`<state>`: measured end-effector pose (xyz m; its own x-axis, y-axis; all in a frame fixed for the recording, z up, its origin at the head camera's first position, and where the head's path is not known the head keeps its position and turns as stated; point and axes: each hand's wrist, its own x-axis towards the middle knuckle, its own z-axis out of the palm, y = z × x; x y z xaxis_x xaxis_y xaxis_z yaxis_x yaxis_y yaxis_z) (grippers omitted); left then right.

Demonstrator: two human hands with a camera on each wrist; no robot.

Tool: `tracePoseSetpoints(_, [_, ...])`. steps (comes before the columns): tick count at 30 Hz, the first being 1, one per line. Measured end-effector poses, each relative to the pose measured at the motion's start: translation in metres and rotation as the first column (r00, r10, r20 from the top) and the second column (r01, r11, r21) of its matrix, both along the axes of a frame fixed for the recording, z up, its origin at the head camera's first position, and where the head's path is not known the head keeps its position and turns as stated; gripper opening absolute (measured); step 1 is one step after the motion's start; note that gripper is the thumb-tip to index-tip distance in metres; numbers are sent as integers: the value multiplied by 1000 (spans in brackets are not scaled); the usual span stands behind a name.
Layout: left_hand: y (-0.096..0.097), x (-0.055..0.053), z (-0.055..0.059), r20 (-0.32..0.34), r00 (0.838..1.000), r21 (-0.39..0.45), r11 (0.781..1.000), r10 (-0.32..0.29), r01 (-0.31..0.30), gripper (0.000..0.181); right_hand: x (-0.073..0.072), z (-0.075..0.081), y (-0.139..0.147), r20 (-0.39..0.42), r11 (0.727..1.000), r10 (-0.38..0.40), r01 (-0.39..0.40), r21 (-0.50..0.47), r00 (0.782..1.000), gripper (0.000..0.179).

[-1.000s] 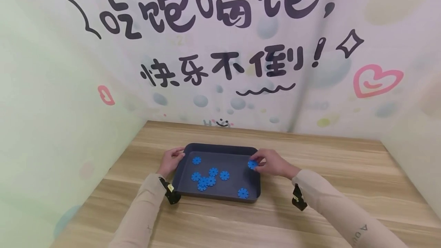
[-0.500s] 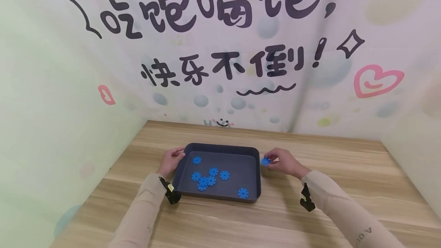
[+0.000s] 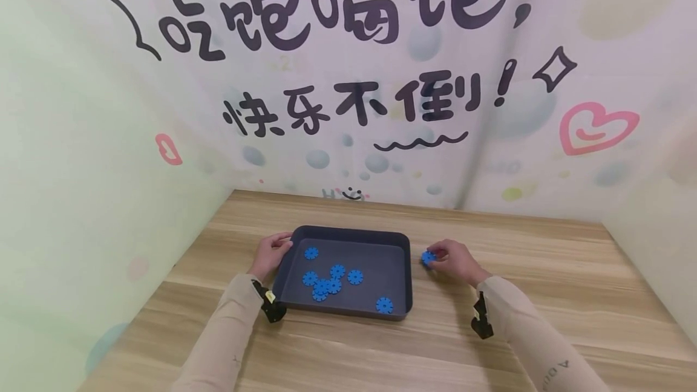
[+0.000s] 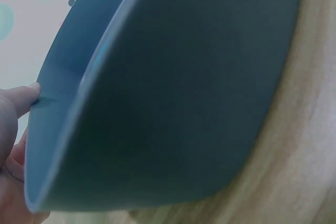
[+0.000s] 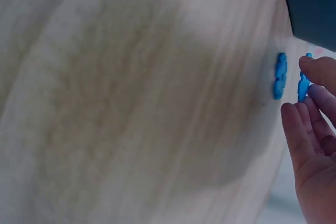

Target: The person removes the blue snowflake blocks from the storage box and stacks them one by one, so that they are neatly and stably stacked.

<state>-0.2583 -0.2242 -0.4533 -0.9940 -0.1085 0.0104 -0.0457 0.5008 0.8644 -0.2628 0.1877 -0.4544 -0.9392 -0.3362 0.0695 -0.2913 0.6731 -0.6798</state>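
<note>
A dark blue-grey tray (image 3: 354,236) lies on the wooden table. At its far left corner my left hand (image 3: 270,254) grips the rim, a fingertip (image 4: 32,92) over the edge in the left wrist view. Just right of the tray, my right hand (image 3: 457,261) pinches a blue notched building disc (image 5: 303,83) between thumb and fingers. Close below it, a second blue disc (image 5: 281,76) lies on the table in the right wrist view; from the head, the two nearly overlap.
Several blue discs bunch in the tray's left half, among them a disc (image 3: 322,287) in an overlapping heap. Another disc (image 3: 384,305) sits at the near right corner. A printed fabric wall (image 3: 348,162) closes off the table's back, with side panels left and right.
My right hand has carried its disc from over the tray's right end, across the rim, to the table on the right. My left hand and the tray have stayed put.
</note>
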Motion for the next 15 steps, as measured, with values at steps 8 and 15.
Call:
tracePoseSetpoints(8, [1, 1, 1, 8, 1000, -5, 1000, 14, -14, 31, -3, -12, 3, -12, 1000, 6, -6, -19, 1000, 26])
tracePoseSetpoints(15, [1, 0, 1, 21, 1000, -17, 1000, 22, -22, 31, -4, -15, 3, -29, 1000, 9, -9, -20, 1000, 26])
